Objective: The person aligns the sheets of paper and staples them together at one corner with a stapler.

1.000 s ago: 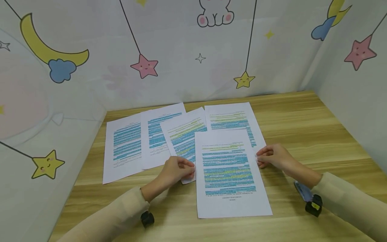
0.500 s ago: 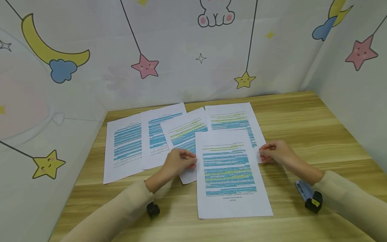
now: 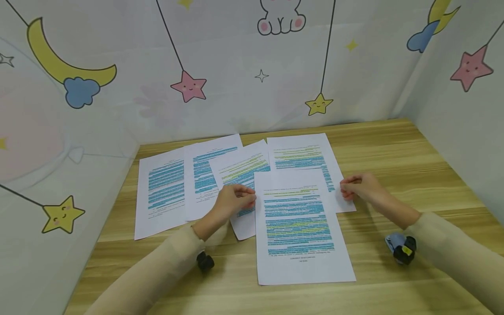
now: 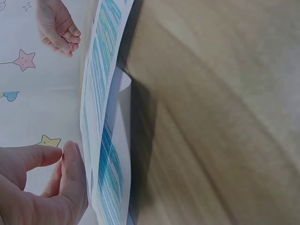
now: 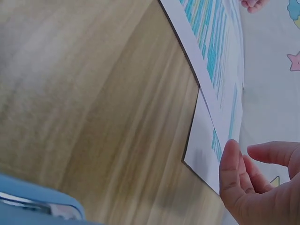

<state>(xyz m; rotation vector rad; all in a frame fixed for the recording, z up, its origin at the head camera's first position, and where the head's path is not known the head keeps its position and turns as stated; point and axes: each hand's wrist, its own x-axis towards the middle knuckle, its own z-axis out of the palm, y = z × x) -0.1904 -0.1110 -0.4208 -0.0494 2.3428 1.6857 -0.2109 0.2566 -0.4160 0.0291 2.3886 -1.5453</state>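
Far left of the frame there's a cartoony curtain wall (image 3: pixel 31 131) with a yellow moon (image 3: pixel 67 65) up top and a yellow star (image 3: pixel 63 214) lower down. The cream left sleeve (image 3: pixel 157 267) comes in from the lower left, with a black wrist device (image 3: pixel 205 261) hanging under it.

Left of centre on the wood-look table (image 3: pixel 393 162) is the far-left sheet (image 3: pixel 165 192), highlighted in blue, then the second sheet (image 3: pixel 208 175) overlapping it, then the tilted third sheet (image 3: pixel 236 170) with yellow and blue lines.

The left hand (image 3: pixel 230 203) is over that third one, fingers loosely bent, thumb and index tips about meeting with no paper visible between them. They're right by the left edge of the front sheet (image 3: pixel 301 227), lower centre; can't tell if they touch it. The front sheet's text is upside down, and it lies over parts of the third sheet and the back-right sheet (image 3: pixel 297 146).

Right of centre, the right hand (image 3: pixel 364 188) is by the back-right sheet's right edge, fingers relaxed, a small thumb-index gap, gripping nothing I can see. Lower right: a light blue object (image 3: pixel 395 240).
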